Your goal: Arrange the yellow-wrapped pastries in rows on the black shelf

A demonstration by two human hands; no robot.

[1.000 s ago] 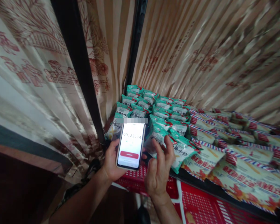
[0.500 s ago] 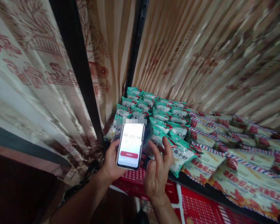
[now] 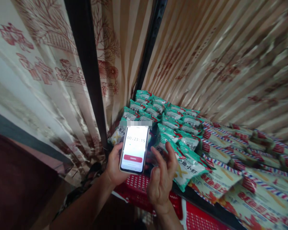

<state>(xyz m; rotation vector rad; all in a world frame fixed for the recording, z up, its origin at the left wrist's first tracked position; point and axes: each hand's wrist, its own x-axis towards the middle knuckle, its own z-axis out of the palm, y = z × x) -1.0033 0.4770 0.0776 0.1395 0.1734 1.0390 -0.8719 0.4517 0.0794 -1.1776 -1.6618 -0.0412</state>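
My left hand [image 3: 114, 166] grips a smartphone [image 3: 134, 149] upright; its white screen shows a timer reading 00:23:15 above a red button. Just right of the phone hovers my right hand [image 3: 161, 177], fingers loosely curled and apart, holding nothing. Behind both hands, rows of green snack packets [image 3: 169, 123] lie on a shelf. To their right lie red, white and blue striped snack packets [image 3: 232, 159].
A dark shelf edge [image 3: 201, 204] runs along the front of the packets, with a red plastic basket [image 3: 139, 188] below it. Black metal posts [image 3: 87, 70] stand at the left. Striped and floral curtains [image 3: 218, 60] hang behind and beside the shelf.
The timer went from 00:23:14 to 00:23:15. The view shifted slightly leftward and down; my hands hold almost the same pose.
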